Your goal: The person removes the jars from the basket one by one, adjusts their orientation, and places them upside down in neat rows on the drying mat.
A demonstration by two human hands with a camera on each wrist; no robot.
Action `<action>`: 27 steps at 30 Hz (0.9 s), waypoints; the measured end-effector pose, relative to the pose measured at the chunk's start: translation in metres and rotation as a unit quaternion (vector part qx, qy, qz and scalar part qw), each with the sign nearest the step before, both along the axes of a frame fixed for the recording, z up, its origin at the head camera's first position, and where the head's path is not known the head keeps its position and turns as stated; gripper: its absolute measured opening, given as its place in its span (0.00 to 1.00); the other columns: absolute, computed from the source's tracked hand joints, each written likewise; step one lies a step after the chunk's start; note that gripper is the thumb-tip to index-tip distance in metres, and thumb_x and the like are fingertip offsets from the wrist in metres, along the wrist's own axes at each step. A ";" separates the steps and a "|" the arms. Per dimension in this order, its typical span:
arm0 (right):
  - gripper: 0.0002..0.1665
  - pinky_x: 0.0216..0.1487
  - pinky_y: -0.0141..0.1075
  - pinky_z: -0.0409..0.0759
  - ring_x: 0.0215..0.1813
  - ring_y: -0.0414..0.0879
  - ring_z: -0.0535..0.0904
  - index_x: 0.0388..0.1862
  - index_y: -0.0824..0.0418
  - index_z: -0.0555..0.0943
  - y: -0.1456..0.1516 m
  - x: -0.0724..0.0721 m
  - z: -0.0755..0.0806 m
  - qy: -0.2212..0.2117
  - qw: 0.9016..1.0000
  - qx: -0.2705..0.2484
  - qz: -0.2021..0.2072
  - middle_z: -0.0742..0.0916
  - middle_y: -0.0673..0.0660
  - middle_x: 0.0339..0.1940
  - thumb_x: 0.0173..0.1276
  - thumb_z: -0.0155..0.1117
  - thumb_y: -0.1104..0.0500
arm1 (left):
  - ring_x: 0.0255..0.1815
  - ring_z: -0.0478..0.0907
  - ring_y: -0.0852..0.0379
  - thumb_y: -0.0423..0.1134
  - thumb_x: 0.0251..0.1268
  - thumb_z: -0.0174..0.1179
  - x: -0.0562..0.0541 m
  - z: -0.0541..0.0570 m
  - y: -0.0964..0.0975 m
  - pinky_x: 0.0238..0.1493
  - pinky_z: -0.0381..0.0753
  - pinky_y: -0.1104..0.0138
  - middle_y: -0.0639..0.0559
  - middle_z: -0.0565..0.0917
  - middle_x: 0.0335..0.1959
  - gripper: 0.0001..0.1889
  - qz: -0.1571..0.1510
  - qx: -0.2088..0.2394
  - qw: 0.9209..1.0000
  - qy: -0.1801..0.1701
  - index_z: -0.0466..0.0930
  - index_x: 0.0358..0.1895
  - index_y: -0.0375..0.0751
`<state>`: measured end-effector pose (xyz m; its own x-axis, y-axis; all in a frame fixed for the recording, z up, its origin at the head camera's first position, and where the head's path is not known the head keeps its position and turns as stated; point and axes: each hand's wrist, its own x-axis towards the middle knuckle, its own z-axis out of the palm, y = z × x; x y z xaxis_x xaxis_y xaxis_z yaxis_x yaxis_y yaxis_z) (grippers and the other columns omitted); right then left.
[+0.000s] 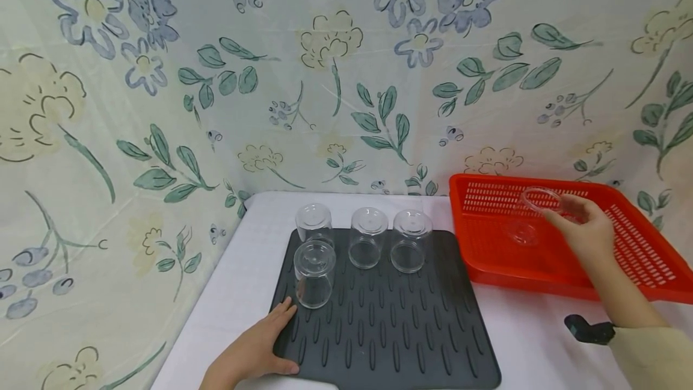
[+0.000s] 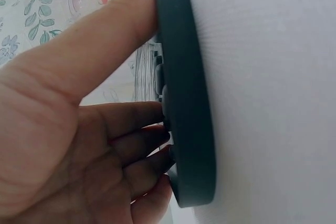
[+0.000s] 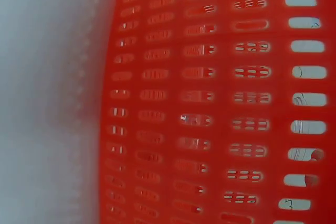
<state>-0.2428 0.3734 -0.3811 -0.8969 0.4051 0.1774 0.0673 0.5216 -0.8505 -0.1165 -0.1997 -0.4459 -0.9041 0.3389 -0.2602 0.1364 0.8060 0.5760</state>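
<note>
In the head view my right hand [image 1: 587, 227] grips a clear glass [image 1: 523, 230] near its upper rim, inside the outline of the red plastic basket [image 1: 520, 281]. My left hand [image 1: 257, 342] rests at the left edge of a dark grey ridged mat [image 1: 390, 330], its thumb and fingers spread along the side. The left wrist view shows those fingers [image 2: 139, 116] touching the mat's edge. Several clear glasses [image 1: 314, 275] stand on the mat toward its back and left, their closed bases facing up. In the right wrist view, the basket's slotted wall [image 3: 220, 85] hides the right hand.
A white cloth [image 1: 216, 294] covers the table under the mat and basket. Behind and to the left hangs a floral curtain [image 1: 346, 77]. The basket stands close to the mat's right edge. A black strap [image 1: 590, 330] sits at the right wrist.
</note>
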 end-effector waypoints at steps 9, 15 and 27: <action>0.57 0.70 0.58 0.56 0.77 0.63 0.47 0.80 0.59 0.45 0.001 -0.014 0.004 -0.038 0.999 -0.022 -0.017 0.52 0.64 0.80 0.65 0.62 0.37 | 0.73 0.55 0.32 0.58 0.37 0.78 0.001 0.001 0.001 0.64 0.61 0.38 0.34 0.56 0.75 0.58 0.001 0.001 1.000 0.004 0.61 0.73 0.32; 0.64 0.68 0.64 0.54 0.77 0.67 0.44 0.80 0.60 0.39 0.004 -0.023 0.000 -0.054 0.998 -0.026 -0.004 0.47 0.65 0.80 0.61 0.65 0.35 | 0.73 0.55 0.32 0.57 0.37 0.78 0.001 0.002 0.000 0.64 0.61 0.37 0.34 0.56 0.75 0.58 0.002 0.000 1.000 0.002 0.61 0.73 0.33; 0.66 0.65 0.68 0.55 0.73 0.74 0.46 0.77 0.67 0.33 0.008 -0.039 -0.004 -0.071 0.997 -0.020 0.026 0.48 0.77 0.75 0.63 0.66 0.40 | 0.73 0.55 0.32 0.58 0.37 0.78 0.000 0.000 0.000 0.64 0.61 0.38 0.35 0.55 0.75 0.58 0.003 0.002 1.000 0.001 0.61 0.73 0.33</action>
